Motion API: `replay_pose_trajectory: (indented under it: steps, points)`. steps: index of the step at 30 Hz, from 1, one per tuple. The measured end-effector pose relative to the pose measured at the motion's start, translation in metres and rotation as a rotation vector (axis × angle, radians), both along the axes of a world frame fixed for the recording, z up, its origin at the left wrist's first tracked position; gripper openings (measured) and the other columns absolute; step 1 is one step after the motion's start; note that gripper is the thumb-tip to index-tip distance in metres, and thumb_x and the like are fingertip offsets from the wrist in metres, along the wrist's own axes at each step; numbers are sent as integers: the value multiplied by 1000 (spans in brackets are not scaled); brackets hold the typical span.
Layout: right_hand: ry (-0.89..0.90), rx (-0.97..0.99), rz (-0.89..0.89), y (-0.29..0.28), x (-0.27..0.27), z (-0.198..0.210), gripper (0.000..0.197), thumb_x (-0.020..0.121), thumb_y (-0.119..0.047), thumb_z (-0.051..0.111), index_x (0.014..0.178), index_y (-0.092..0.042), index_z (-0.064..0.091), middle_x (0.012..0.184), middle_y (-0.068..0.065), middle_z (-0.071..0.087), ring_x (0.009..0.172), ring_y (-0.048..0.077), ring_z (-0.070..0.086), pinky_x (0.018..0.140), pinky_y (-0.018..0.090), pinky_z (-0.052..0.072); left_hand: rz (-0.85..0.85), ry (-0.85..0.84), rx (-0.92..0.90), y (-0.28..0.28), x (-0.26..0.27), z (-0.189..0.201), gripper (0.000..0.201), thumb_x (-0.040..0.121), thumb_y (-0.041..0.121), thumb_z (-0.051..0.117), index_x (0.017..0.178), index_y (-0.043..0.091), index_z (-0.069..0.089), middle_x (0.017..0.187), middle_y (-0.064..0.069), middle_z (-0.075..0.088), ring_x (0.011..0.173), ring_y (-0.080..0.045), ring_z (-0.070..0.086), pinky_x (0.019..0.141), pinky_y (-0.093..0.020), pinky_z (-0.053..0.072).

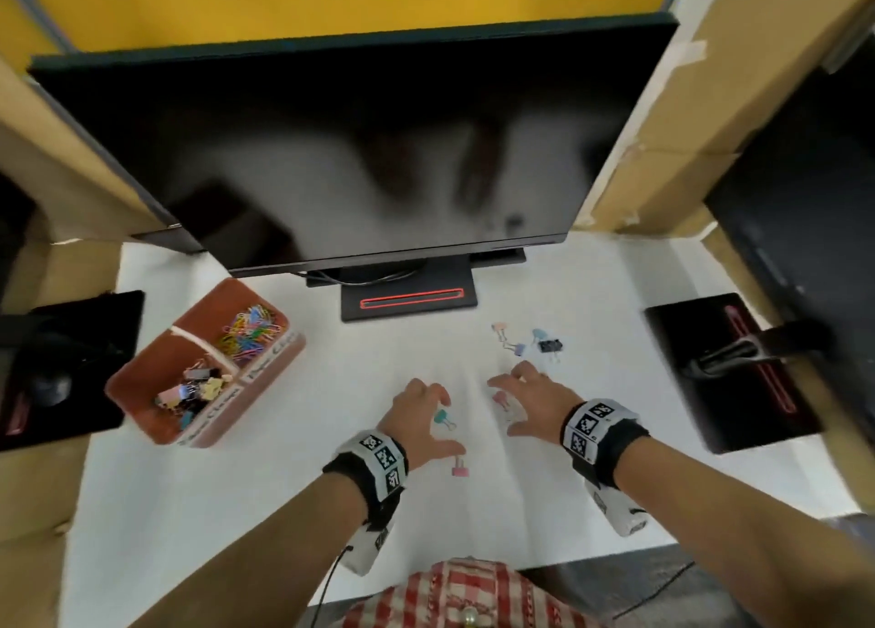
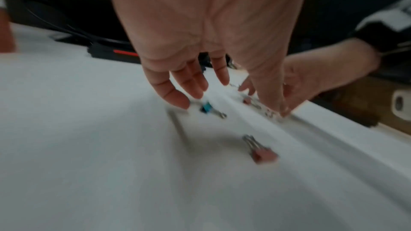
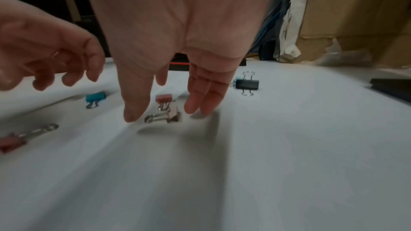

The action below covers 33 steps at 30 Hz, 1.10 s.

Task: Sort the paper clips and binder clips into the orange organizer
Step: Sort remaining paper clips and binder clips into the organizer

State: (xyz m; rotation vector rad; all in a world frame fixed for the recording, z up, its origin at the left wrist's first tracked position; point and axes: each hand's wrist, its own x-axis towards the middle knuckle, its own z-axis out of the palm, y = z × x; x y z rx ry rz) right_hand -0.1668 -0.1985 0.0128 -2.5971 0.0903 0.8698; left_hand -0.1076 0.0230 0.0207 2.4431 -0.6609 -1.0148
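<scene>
The orange organizer (image 1: 142, 414) sits at the left of the white table, with coloured paper clips (image 1: 248, 327) in its far compartment and binder clips (image 1: 189, 393) in the near one. My left hand (image 1: 454, 422) hovers open, fingers spread, over a teal binder clip (image 2: 205, 107); a pink binder clip (image 1: 459, 469) lies just below its thumb. My right hand (image 3: 162, 114) is open too, its thumb and fingers straddling a pink clip (image 3: 164, 98) and a pale clip (image 3: 172, 117) without touching them. A black clip (image 3: 247, 84) and pastel clips (image 1: 511, 343) lie beyond.
A large dark monitor (image 1: 355, 154) on a black stand (image 1: 407, 298) fills the back of the table. Black devices stand at the left edge (image 1: 61, 367) and the right edge (image 1: 724, 372). Cardboard walls (image 1: 710, 106) close in both sides.
</scene>
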Motion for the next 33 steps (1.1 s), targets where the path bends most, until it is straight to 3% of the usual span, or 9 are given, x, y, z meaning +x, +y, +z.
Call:
replay_pose_trajectory:
  steps: [3, 7, 9, 11, 16, 22, 25, 29, 33]
  points:
    - [-28, 30, 34, -2, -6, -9, 62, 80, -26, 67, 135, -31, 38, 137, 5, 28, 112, 30, 50, 92, 38, 48, -83, -75, 64, -15, -24, -20, 67, 56, 51, 80, 110, 30, 46, 116, 3, 32, 108, -17, 35, 95, -32, 40]
    - [-50, 129, 51, -2, -4, -19, 48, 84, -17, 64, 129, -20, 49, 135, 8, 33, 110, 30, 50, 94, 34, 45, -148, -174, 128, -20, -33, -34, 49, 61, 46, 78, 102, 31, 56, 124, 3, 31, 113, -19, 32, 94, -32, 33]
    - [-73, 176, 34, -3, -1, -23, 38, 86, -13, 61, 123, -15, 54, 127, 9, 40, 104, 27, 52, 89, 20, 44, -100, -170, 96, -19, -30, -37, 37, 64, 43, 78, 93, 27, 62, 125, 3, 33, 113, -18, 33, 96, -34, 35]
    - [-84, 199, 16, -4, 1, -25, 29, 88, -10, 59, 117, -12, 58, 114, 8, 46, 95, 21, 51, 70, 0, 33, -35, -162, 59, -16, -25, -39, 30, 64, 39, 79, 84, 21, 66, 122, 5, 36, 107, -15, 32, 97, -34, 36]
    - [-84, 199, 4, -6, 2, -30, 22, 88, -14, 58, 109, -12, 59, 98, 1, 44, 100, 28, 55, 82, 25, 39, 51, -185, 7, -12, -24, -45, 24, 65, 36, 80, 74, 16, 69, 111, 12, 36, 100, -11, 29, 96, -31, 37]
    - [-88, 203, 7, -6, 0, -30, 15, 89, -13, 56, 100, -8, 64, 101, 8, 49, 98, 29, 56, 80, 26, 40, -56, -367, -2, -8, -29, -45, 20, 69, 42, 75, 72, 23, 69, 115, 7, 50, 108, -17, 42, 94, -36, 40]
    - [-87, 205, 22, -6, 0, -29, 14, 89, -13, 56, 98, -6, 65, 107, 11, 55, 98, 28, 56, 79, 24, 37, 106, -410, -148, -2, -23, -44, 16, 69, 31, 79, 68, 20, 67, 110, 5, 53, 103, -16, 46, 92, -30, 39]
    - [-89, 173, 37, -5, 2, -27, 18, 91, -15, 53, 104, -8, 62, 114, 12, 57, 100, 27, 58, 86, 29, 42, 419, -310, -268, 7, -1, -28, 15, 74, 17, 77, 75, 16, 62, 90, 5, 59, 81, -9, 57, 77, -17, 46]
    - [-61, 151, 36, -1, 3, -26, 22, 91, -7, 49, 109, -8, 62, 117, 14, 55, 105, 29, 57, 90, 30, 43, 408, -53, -158, 6, 14, -24, 37, 68, 12, 81, 94, 22, 56, 87, 5, 55, 62, -6, 52, 61, -8, 40]
